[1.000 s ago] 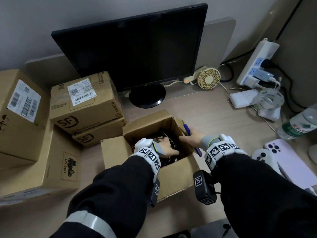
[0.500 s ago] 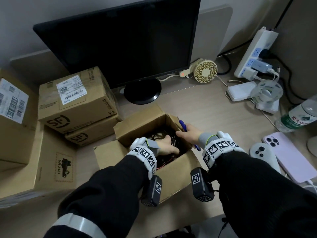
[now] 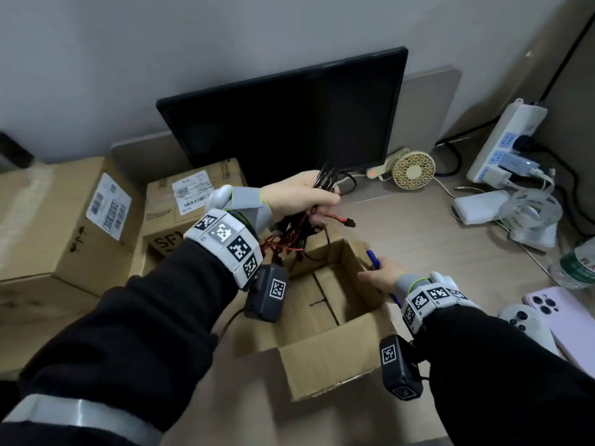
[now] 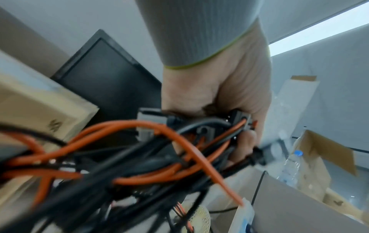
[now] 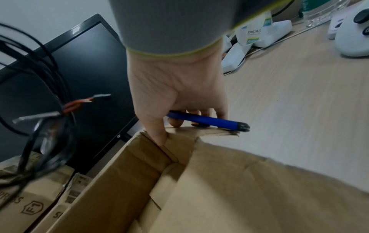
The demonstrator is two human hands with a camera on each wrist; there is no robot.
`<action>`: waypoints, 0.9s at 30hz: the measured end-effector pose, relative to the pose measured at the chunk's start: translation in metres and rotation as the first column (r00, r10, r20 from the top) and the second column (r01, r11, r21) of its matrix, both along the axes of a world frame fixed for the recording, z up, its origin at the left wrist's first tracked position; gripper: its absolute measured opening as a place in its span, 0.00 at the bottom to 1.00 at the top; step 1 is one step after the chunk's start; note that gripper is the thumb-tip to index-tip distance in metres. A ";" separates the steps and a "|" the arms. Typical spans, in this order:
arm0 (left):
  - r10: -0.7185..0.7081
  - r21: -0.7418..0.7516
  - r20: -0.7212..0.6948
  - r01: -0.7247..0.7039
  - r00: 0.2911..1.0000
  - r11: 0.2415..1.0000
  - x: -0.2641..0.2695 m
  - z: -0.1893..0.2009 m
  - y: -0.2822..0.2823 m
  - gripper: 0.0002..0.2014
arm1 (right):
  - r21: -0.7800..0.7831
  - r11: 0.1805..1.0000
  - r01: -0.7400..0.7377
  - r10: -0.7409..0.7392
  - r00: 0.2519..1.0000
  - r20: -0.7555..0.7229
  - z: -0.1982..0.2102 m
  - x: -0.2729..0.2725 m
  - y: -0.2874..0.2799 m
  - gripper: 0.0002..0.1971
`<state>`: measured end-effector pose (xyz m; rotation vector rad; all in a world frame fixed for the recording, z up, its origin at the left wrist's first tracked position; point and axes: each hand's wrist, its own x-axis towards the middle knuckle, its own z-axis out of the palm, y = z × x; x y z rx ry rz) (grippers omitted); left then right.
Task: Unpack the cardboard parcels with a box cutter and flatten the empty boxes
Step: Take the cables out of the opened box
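Note:
An open cardboard box (image 3: 325, 320) stands in front of me with its bare bottom showing. Above its far-left corner my left hand (image 3: 309, 196) grips a tangled bundle of red and black cables (image 3: 296, 233); loose ends hang down to the box's far rim. The left wrist view shows the fingers (image 4: 245, 141) curled round those cables (image 4: 139, 157). My right hand (image 3: 378, 278) holds a blue box cutter (image 3: 373, 257) at the box's right wall. In the right wrist view the thumb (image 5: 157, 134) presses on the rim of the box (image 5: 199, 189) while the fingers curl round the cutter (image 5: 207, 120).
Sealed parcels (image 3: 64, 220) (image 3: 193, 201) are stacked at the left. A black monitor (image 3: 289, 123) stands behind the box. A small fan (image 3: 413, 170), power strip (image 3: 505, 140), water bottle (image 3: 576, 268), white controller (image 3: 528, 323) and pink phone (image 3: 560, 320) crowd the right.
My left hand has lifted the cable bundle up out of the box, toward the monitor. My right hand stays at the box's right rim with the cutter.

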<state>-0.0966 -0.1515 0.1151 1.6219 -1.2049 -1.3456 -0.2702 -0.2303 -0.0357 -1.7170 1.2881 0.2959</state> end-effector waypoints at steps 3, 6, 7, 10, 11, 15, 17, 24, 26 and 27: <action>0.006 -0.096 0.180 0.012 0.984 0.995 0.000 0.017 -0.018 0.02 | -0.008 0.999 -0.034 0.034 0.999 -0.013 0.002 0.001 -0.001 0.19; 0.039 -0.075 0.397 -0.010 0.917 0.997 0.001 0.016 -0.039 0.06 | -0.014 0.999 -0.034 0.034 0.999 -0.013 0.002 0.001 -0.004 0.13; 0.022 -0.053 0.460 0.003 0.888 0.999 0.001 0.011 -0.047 0.07 | -0.021 0.999 -0.034 0.034 0.999 -0.007 0.004 0.000 -0.004 0.15; -0.083 0.045 0.694 0.072 0.715 0.996 -0.004 -0.009 -0.072 0.14 | -0.009 0.999 -0.050 0.050 0.999 -0.002 0.008 -0.004 -0.008 0.16; -0.128 0.087 0.741 0.095 0.659 0.992 -0.005 -0.018 -0.080 0.16 | 0.000 0.998 -0.058 0.058 0.998 0.008 0.009 -0.006 -0.009 0.14; -0.259 0.188 0.798 0.183 0.545 0.965 -0.009 -0.065 -0.111 0.19 | 0.017 0.997 -0.078 0.078 0.997 0.022 0.002 -0.016 -0.011 0.22; -0.269 0.193 0.809 0.196 0.523 0.961 -0.013 -0.090 -0.129 0.19 | 0.021 0.998 -0.058 0.058 0.998 0.034 -0.001 -0.022 -0.015 0.23; -0.332 0.241 0.756 0.231 0.563 0.942 -0.030 -0.135 -0.154 0.24 | 0.033 0.999 0.017 -0.019 0.998 0.059 -0.018 -0.037 -0.025 0.24; -0.363 0.260 0.731 0.256 0.578 0.931 -0.032 -0.143 -0.154 0.26 | 0.049 0.998 0.049 -0.052 0.997 0.058 -0.022 -0.039 -0.025 0.23; -0.389 0.282 0.716 0.269 0.580 0.921 -0.031 -0.145 -0.152 0.28 | 0.065 0.996 0.066 -0.071 0.995 0.070 -0.023 -0.038 -0.025 0.23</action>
